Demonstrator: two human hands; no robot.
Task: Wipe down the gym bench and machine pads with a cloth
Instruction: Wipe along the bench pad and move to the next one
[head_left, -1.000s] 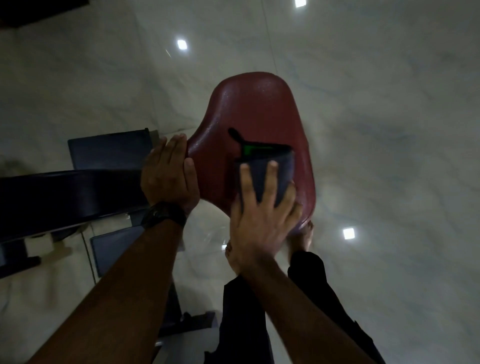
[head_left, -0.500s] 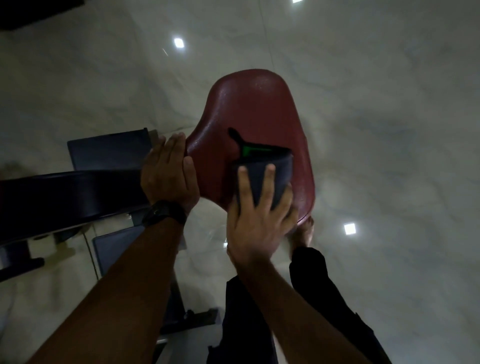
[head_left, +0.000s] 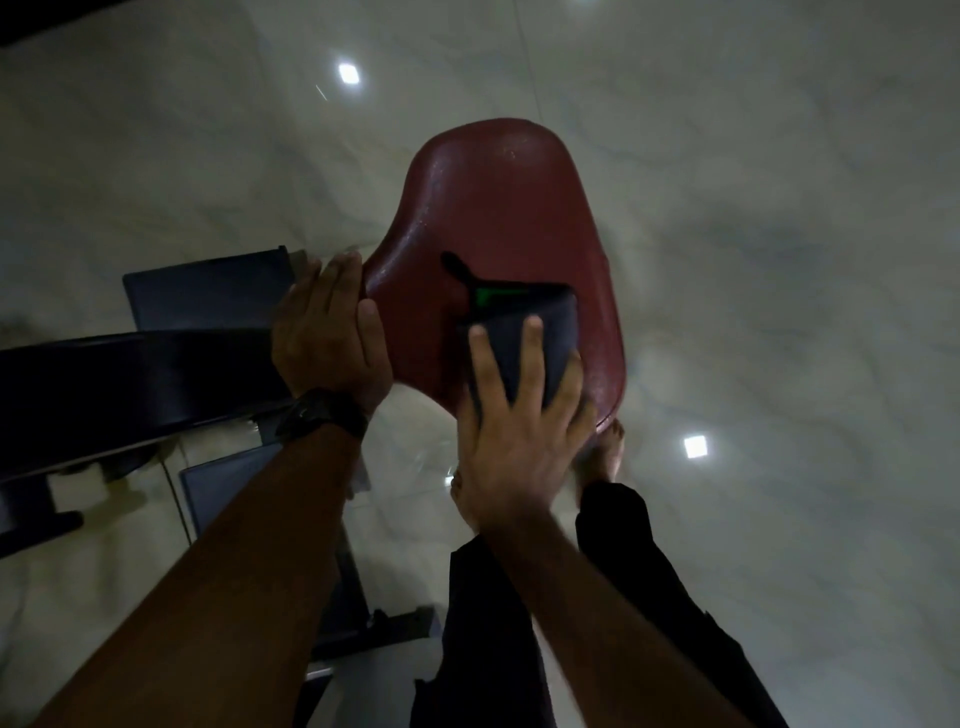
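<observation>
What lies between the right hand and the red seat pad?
A folded dark cloth lies there. The right hand presses it flat onto the red seat pad with straight, spread fingers. The head view shows this.

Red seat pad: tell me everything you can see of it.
The red seat pad is a rounded cushion, wider near the camera, with a finely textured, vinyl-like skin that glints. It sits above the pale floor. The left hand rests on its left edge; the right hand presses a folded dark cloth flat on its near right part. Its mount is hidden.
</observation>
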